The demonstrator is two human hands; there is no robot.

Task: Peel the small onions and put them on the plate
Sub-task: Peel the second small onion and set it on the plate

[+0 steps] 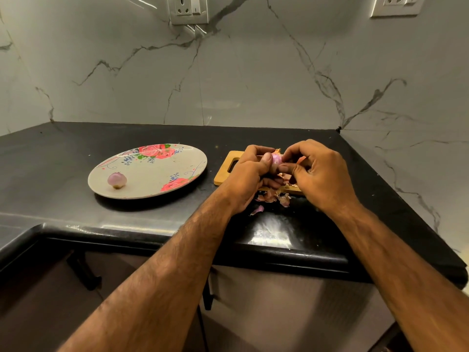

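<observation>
Your left hand (250, 174) and right hand (319, 174) both pinch the small onion (276, 160), just right of the flowered plate (152, 171), with your left hand on the plate's side.

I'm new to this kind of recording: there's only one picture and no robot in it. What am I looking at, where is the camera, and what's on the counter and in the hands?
There is no machine here. A person works with two bare hands, and the single picture comes from a wide-angle camera worn on their head, looking forward and down. That is why both forearms enter from the bottom edge.

The left hand and the right hand meet over a wooden cutting board. Together they hold a small onion. The fingers of both hands curl around it, apparently working the skin off.

Loose peels lie at the board's near edge and on the black counter. To the left sits a flowered plate with one peeled onion on it. Behind is a marble-look wall with sockets.
</observation>
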